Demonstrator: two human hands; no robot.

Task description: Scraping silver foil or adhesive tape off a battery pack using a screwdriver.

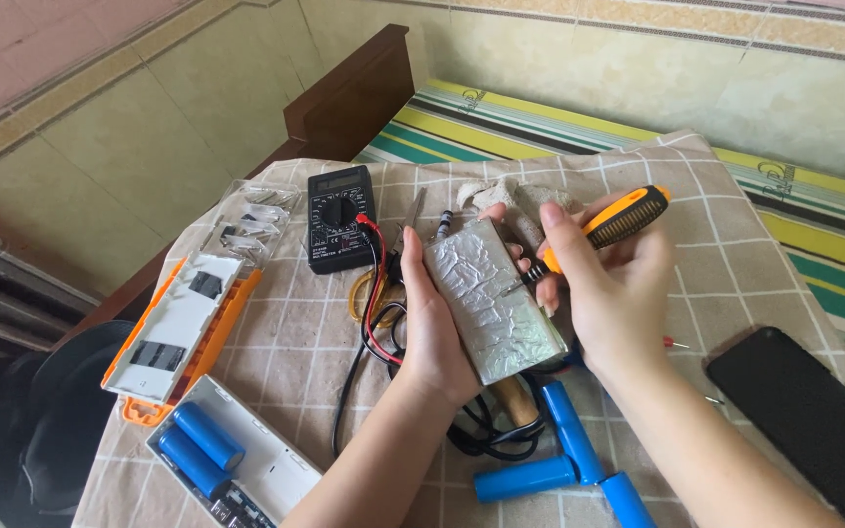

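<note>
My left hand grips a flat rectangular block wrapped in crinkled silver foil, holding it tilted above the table. My right hand holds a screwdriver with an orange and black handle; its tip rests against the right edge of the foil block. Both hands are over the middle of a checked cloth.
A black multimeter with red and black leads lies behind the hands. An orange and white case, a clear bit tray, an open white box with two blue cells, loose blue cylinders, scissors and a black phone surround them.
</note>
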